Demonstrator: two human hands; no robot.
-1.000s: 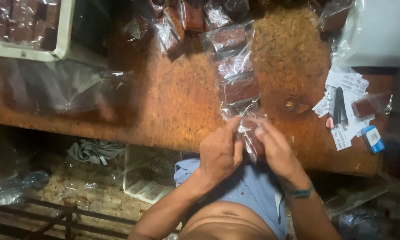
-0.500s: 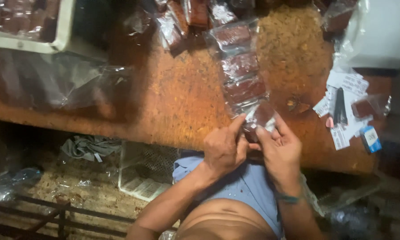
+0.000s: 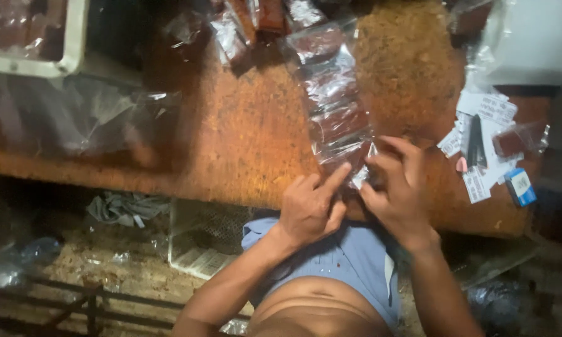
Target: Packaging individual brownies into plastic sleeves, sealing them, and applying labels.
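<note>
- The place is dim, and you look down on a worn, rust-orange desk [image 3: 231, 143]; below its near edge there is a littered floor with a grey rag [image 3: 126, 208] and a wire crate [image 3: 207, 240].
- A strip [image 3: 332, 103] of clear pouches with dark brown blocks inside runs from the far edge to the near edge, where your hands meet it. It lies flat and straight, so I judge that the desk carries its weight while you handle only the near end.
- Your left hand [image 3: 311, 209] is half closed at the near edge, the index finger stretched out and pressing on the last pouch [image 3: 346, 163], probably to keep it from sliding.
- Your right hand [image 3: 396, 190] is just beside it, the fingers curled and pinching the crumpled plastic of the same pouch. What the fingertips do exactly, I cannot tell.
- More pouches [image 3: 243, 25] lie in a heap at the far edge, and a white tray [image 3: 75, 43] with dark blocks stands at the far left corner.
- A loose clear bag [image 3: 81, 118] covers the left part.
- Near the right edge lie white labels [image 3: 487, 125], a dark pen [image 3: 474, 140] on them, and a small blue box [image 3: 519, 187], all within reach of your right hand.
</note>
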